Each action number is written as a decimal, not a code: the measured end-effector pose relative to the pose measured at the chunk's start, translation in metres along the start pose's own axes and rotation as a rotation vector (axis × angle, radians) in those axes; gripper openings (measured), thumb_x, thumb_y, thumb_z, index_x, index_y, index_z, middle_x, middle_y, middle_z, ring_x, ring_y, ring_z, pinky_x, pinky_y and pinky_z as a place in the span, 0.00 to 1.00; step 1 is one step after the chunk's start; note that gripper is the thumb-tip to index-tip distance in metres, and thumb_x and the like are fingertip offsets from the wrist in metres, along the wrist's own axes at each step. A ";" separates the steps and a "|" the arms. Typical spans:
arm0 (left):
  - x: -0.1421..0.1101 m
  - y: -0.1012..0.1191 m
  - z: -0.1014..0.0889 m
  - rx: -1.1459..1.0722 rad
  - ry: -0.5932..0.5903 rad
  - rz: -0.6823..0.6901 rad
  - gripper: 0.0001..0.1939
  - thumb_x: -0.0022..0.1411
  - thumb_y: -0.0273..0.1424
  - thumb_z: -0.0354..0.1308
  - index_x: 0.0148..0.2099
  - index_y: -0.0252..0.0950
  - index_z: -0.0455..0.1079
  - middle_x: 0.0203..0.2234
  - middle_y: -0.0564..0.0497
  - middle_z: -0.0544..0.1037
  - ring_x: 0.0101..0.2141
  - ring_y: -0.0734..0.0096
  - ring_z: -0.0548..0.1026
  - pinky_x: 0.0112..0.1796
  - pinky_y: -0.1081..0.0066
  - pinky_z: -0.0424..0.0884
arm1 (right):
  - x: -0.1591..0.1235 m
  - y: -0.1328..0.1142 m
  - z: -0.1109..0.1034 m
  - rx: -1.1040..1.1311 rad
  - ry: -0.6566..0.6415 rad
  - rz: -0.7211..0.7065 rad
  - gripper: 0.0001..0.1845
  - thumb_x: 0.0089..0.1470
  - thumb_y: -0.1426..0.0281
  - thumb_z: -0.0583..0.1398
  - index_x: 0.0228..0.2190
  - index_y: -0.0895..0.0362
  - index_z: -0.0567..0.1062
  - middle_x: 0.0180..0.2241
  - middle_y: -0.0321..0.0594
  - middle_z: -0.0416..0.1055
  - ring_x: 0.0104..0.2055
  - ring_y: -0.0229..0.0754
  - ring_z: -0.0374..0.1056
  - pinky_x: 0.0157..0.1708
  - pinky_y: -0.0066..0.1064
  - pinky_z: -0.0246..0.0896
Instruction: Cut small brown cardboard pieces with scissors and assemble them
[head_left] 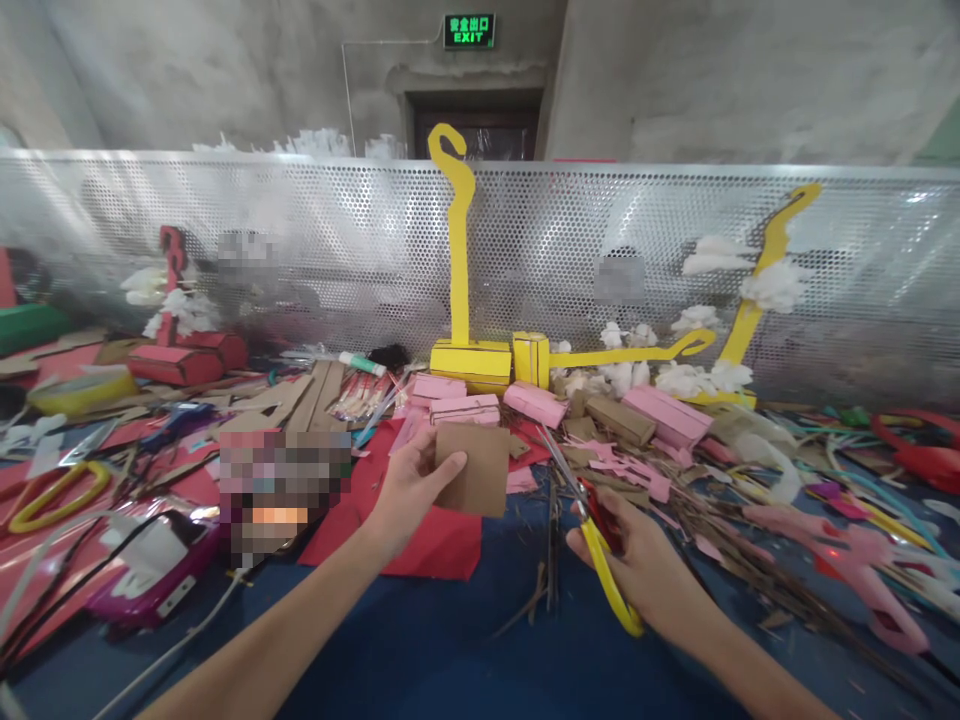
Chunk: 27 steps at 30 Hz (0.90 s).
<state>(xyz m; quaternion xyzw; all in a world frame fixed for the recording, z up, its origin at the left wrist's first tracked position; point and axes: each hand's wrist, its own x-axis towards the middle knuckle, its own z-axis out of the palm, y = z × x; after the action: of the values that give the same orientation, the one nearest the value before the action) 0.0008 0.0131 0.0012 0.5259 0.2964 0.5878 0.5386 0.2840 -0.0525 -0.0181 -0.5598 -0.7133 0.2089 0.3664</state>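
Note:
My left hand point(409, 490) pinches a square piece of brown cardboard point(476, 475) between thumb and fingers, holding it upright above a sheet of red paper point(442, 545). In my right hand point(649, 565) is a pair of scissors point(606, 572) with yellow and red handles. Its blades point up and away, just right of the cardboard and apart from it. Beyond my hands lie several pink paper-covered blocks point(535, 404). Behind them a yellow hook-topped stem point(459, 260) stands on a yellow base point(471, 362).
A pink glue gun point(847, 560) lies at right among cardboard scraps and twigs. To the left are a purple power strip point(161, 580) with cables, yellow-handled scissors point(64, 497) and a tape roll point(82, 390). A perforated metal panel point(337, 260) closes off the table's back.

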 end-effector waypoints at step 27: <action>-0.018 0.002 0.016 -0.327 -0.276 -0.189 0.15 0.58 0.30 0.71 0.47 0.42 0.73 0.46 0.50 0.80 0.48 0.66 0.78 0.47 0.70 0.74 | -0.013 -0.044 0.001 -0.063 -0.194 -0.084 0.20 0.51 0.57 0.69 0.30 0.52 0.64 0.26 0.30 0.66 0.27 0.38 0.59 0.26 0.28 0.54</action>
<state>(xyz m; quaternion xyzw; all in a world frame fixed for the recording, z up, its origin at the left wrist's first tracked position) 0.0124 -0.0081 0.0018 0.4769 0.1689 0.4975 0.7046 0.2564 -0.0769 0.0084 -0.5176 -0.7745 0.2243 0.2862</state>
